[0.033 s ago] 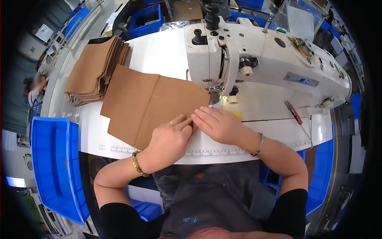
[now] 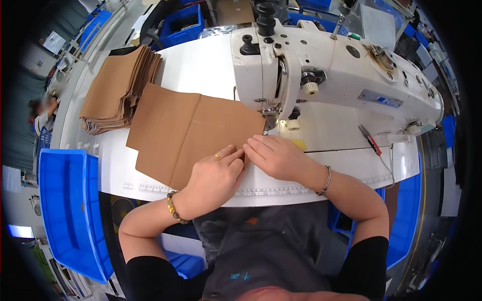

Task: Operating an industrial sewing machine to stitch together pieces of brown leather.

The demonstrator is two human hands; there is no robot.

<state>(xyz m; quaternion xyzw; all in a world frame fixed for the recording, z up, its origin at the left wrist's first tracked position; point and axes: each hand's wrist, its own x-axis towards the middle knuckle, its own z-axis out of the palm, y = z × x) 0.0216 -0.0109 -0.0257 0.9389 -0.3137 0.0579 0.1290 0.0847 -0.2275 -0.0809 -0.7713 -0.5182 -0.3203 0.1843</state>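
Note:
A flat brown panel [image 2: 165, 120], like leather or thick fabric, lies on the white sewing table with a crease or seam running across it. Its right end reaches the presser foot [image 2: 271, 120] of a white sewing machine [image 2: 321, 70]. My left hand [image 2: 216, 173] has its fingers closed on the panel's near right edge. Right beside it, my right hand [image 2: 276, 155] grips the same edge with fingers held together, just in front of the presser foot. The fingertips of both hands almost meet, and the bit of edge beneath them is hidden.
A thick stack of brown panels [image 2: 113, 90] sits at the back left. Red-handled snips [image 2: 370, 140] lie on the right of the table. A ruler strip [image 2: 281, 191] runs along the front edge. Blue bins [image 2: 70, 210] stand beside the table. Someone sits far left.

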